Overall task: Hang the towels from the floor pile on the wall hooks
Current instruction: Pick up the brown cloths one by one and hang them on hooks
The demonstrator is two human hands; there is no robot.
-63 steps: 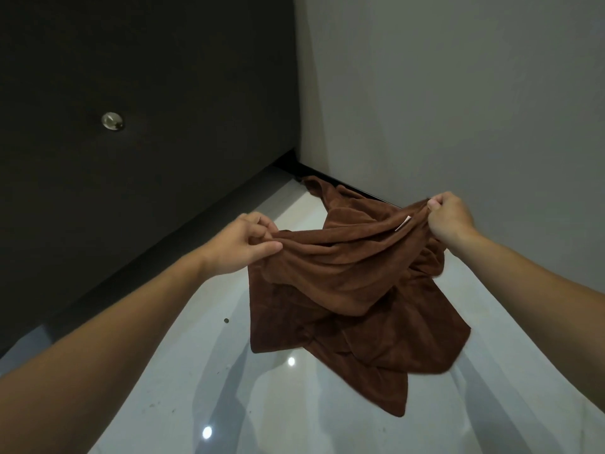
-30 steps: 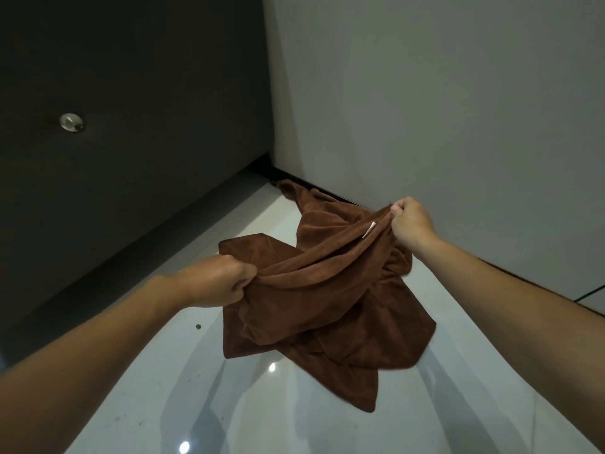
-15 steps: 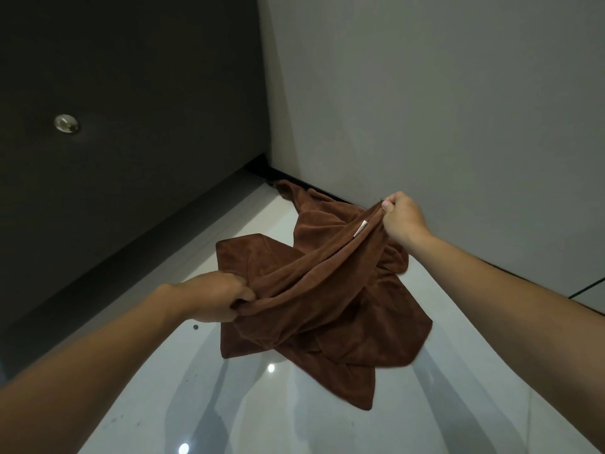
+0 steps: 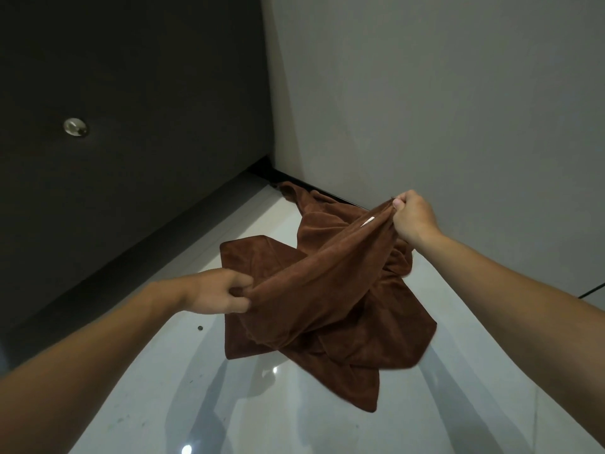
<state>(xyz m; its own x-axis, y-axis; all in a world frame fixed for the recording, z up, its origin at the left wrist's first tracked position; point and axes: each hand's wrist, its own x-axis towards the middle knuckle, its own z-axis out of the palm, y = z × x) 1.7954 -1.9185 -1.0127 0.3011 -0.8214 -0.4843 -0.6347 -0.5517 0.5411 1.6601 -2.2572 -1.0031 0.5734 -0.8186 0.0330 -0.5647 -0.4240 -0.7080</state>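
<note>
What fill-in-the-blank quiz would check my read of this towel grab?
1. The left hand and right hand both grip one ____ towel.
2. Near the right hand, the towel shows a small ____ tag.
3. The ____ hand is the one nearer the grey wall.
Missing words: brown; white; right.

Grip of left hand (image 4: 217, 291) half hidden in towel (image 4: 314, 290) folds; dark floor speck (image 4: 200, 328), perhaps debris, too small.
</note>
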